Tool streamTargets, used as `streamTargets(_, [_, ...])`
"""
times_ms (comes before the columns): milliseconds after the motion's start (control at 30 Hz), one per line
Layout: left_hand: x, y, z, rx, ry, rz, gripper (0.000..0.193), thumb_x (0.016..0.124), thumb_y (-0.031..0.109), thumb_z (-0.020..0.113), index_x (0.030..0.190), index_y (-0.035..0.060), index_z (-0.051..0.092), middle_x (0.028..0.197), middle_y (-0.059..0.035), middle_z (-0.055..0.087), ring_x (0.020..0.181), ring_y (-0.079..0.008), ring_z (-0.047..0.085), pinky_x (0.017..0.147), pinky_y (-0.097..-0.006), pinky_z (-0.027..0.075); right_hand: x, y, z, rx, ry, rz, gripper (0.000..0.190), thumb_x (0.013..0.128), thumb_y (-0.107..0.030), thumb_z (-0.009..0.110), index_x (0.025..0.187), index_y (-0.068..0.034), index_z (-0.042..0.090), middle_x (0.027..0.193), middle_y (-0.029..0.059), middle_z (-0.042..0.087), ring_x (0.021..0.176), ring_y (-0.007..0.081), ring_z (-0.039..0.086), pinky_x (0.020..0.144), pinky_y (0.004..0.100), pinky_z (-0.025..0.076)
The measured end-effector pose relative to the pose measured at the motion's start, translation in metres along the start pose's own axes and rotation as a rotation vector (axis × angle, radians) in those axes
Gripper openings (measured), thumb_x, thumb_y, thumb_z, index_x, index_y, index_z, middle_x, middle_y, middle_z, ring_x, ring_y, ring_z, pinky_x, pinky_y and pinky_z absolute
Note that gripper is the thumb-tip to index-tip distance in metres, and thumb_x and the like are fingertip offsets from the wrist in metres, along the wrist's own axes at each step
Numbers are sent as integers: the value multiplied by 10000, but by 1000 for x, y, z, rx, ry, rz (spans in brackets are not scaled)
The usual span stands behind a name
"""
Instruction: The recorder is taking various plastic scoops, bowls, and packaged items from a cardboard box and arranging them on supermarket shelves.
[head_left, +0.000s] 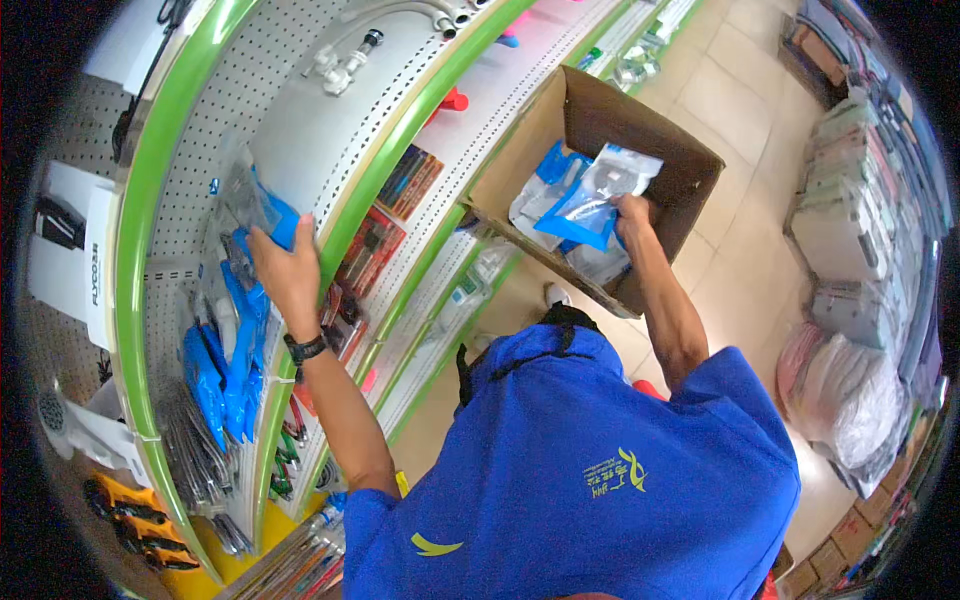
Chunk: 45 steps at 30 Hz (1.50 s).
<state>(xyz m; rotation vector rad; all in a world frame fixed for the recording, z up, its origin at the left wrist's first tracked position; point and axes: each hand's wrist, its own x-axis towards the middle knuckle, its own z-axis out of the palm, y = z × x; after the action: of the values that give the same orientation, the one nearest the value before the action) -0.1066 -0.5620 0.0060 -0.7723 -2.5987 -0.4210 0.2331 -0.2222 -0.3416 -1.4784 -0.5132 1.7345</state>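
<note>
My left hand (289, 270) is on the shelf at the left, its fingers against blue-and-clear plastic packages (274, 214); whether it grips one I cannot tell. More blue packages (232, 360) stand in a row beside it, below in the picture. My right hand (634, 214) holds a blue-and-clear plastic package (600, 187) by its edge, over an open cardboard box (682, 142). Inside the box lie further similar packages (544, 191), partly hidden by the held one.
White plastic drain fittings (341, 71) lie on the same green-edged shelf (420, 112). Boxed goods (409, 184) sit on a lower shelf. Metal hoses (191, 450) stand at lower left. Wrapped goods (840, 390) are stacked across the tiled aisle (720, 195).
</note>
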Motion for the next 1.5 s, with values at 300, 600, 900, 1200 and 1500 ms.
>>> streamTargets(300, [18, -6, -15, -47, -140, -86, 576, 978, 389, 506, 1250, -116, 560, 1224, -363, 570, 1160, -487, 550, 990, -485, 423, 17, 53, 18, -348, -277, 241, 291, 929, -144, 563, 1162, 31, 565, 1118, 204, 651, 947, 314, 656, 730, 413, 555])
streamTargets(600, [-19, 25, -31, -641, 633, -259, 470, 1042, 306, 451, 1068, -145, 578, 955, -267, 663, 813, -331, 610, 770, -418, 469, -92, -18, 41, -218, -490, -17, 227, 933, -125, 548, 1103, 10, 611, 984, 139, 704, 804, 200, 675, 690, 315, 546])
streamTargets(900, [-139, 112, -12, -851, 400, -46, 443, 1044, 289, 425, 1166, -94, 613, 1136, -255, 664, 986, -347, 674, 828, -408, 525, -269, -125, 118, -14, -1213, -207, 734, 916, -437, 649, 1403, 54, 404, 1356, 239, 541, 1200, 320, 575, 988, 409, 473])
streamTargets(1200, [-123, 151, -33, -911, -96, 509, 515, 834, 145, 724, 1290, -27, 553, 1386, -242, 518, 1275, -385, 519, 1078, -453, 399, -208, -122, 58, 485, -1006, 31, 646, 915, -350, 663, 1413, -5, 440, 1352, 147, 554, 1199, 272, 550, 1080, 445, 404])
streamTargets(1500, [-68, -49, -86, 323, 317, 54, 756, 820, 413, 761, 1384, -6, 482, 1467, -283, 405, 1363, -441, 375, 1133, -521, 273, -25, -26, -7, -163, -352, 259, 451, 867, -153, 710, 1238, 64, 573, 1143, 152, 674, 962, 282, 651, 924, 416, 510])
